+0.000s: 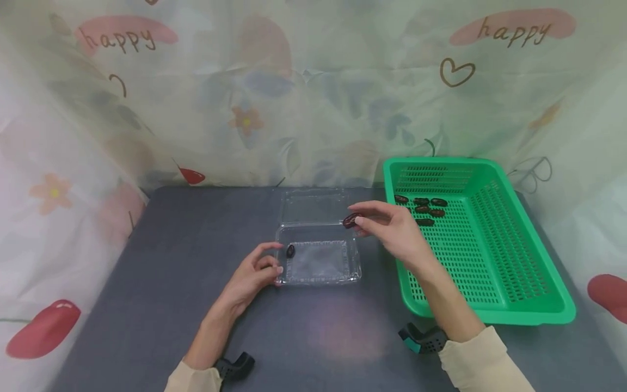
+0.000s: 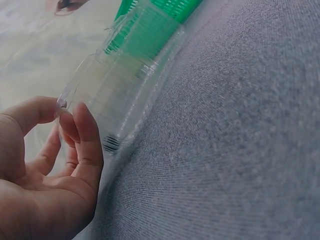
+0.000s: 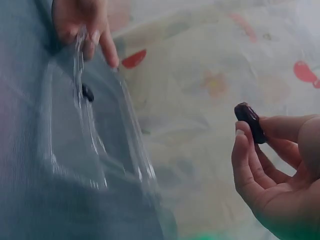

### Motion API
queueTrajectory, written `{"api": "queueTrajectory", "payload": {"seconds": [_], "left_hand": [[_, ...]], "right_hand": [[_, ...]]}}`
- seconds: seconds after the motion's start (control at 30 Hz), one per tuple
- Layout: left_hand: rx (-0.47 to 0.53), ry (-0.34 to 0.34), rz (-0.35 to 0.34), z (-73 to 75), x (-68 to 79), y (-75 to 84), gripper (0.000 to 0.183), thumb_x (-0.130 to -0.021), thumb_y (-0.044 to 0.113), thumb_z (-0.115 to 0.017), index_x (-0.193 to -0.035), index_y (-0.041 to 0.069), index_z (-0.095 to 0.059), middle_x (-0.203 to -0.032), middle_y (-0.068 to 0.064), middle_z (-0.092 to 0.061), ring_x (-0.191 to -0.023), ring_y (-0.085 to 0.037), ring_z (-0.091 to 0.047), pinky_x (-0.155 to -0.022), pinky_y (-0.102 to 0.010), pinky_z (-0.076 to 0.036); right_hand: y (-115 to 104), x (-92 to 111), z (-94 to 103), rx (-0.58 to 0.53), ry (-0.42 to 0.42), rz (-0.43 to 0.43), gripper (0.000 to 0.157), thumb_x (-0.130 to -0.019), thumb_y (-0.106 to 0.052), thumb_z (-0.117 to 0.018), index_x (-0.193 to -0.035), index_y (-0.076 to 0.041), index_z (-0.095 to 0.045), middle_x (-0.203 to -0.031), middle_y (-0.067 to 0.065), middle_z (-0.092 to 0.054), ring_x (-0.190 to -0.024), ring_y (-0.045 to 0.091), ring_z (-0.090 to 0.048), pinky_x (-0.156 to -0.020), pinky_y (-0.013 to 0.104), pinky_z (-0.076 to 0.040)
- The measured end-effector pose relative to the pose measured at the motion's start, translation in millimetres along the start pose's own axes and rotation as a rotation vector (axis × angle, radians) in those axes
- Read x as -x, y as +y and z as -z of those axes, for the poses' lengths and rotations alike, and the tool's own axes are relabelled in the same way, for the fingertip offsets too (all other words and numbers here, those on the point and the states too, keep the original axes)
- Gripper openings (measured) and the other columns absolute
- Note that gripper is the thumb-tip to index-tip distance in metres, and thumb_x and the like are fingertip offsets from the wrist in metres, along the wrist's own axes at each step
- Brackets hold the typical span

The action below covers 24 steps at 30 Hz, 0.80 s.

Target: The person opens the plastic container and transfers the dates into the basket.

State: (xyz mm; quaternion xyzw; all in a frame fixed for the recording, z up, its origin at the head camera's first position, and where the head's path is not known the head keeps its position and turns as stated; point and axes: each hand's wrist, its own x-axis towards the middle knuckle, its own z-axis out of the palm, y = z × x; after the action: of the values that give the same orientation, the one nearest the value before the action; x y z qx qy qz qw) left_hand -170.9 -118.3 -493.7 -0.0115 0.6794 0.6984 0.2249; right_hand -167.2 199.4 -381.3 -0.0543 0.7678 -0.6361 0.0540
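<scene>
My right hand (image 1: 392, 228) pinches a dark red-brown date (image 1: 351, 220) between thumb and fingers, raised over the right side of a clear plastic box (image 1: 320, 280). In the right wrist view the date (image 3: 250, 122) juts up from the fingertips. The box stands with its hinged lid (image 1: 313, 209) laid back behind it. At the box's left side, my left hand (image 1: 254, 275) grips the rim with thumb and fingers. Another date (image 1: 291, 251) lies inside the box, near that hand.
To the right stands a green slotted basket (image 1: 534, 316) with several dates (image 1: 423, 209) in its back left part. Grey cloth (image 1: 196, 234) covers the table. A printed curtain (image 1: 303, 109) hangs behind and along both sides.
</scene>
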Motion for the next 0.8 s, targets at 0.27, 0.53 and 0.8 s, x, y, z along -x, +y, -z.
{"api": "queueTrajectory", "payload": {"seconds": [0.27, 0.53, 0.8], "left_hand": [[-0.004, -0.027, -0.015, 1.7, 0.5, -0.2, 0.053, -0.09, 0.005, -0.069, -0.138, 0.02, -0.05, -0.09, -0.006, -0.057, -0.076, -0.021, -0.056, -0.073, -0.037, -0.055], [-0.015, -0.01, 0.001, 1.3, -0.3, -1.0, 0.052, -0.091, 0.003, -0.067, -0.137, 0.021, -0.051, -0.09, -0.008, -0.057, -0.076, -0.022, -0.056, -0.072, -0.037, -0.054], [-0.015, -0.006, 0.009, 1.3, 1.6, 0.4, 0.052, -0.091, 0.003, -0.067, -0.137, 0.021, -0.051, -0.09, -0.007, -0.057, -0.076, -0.021, -0.056, -0.073, -0.037, -0.054]], "right_hand": [[14, 10, 36.0, 0.024, 0.035, -0.015, 0.035, -0.095, -0.021, -0.069, -0.124, -0.002, -0.066, -0.117, 0.014, -0.068, -0.097, 0.019, -0.071, -0.086, 0.034, -0.056], [33, 20, 73.7, 0.025, 0.038, -0.032, 0.043, -0.097, -0.023, -0.066, -0.129, 0.005, -0.06, -0.116, 0.01, -0.069, -0.102, 0.021, -0.07, -0.088, 0.032, -0.055], [46, 24, 94.4, 0.041, 0.025, -0.098, 0.044, -0.098, -0.02, -0.064, -0.131, 0.008, -0.056, -0.118, 0.003, -0.065, -0.097, 0.011, -0.071, -0.087, 0.03, -0.055]]}}
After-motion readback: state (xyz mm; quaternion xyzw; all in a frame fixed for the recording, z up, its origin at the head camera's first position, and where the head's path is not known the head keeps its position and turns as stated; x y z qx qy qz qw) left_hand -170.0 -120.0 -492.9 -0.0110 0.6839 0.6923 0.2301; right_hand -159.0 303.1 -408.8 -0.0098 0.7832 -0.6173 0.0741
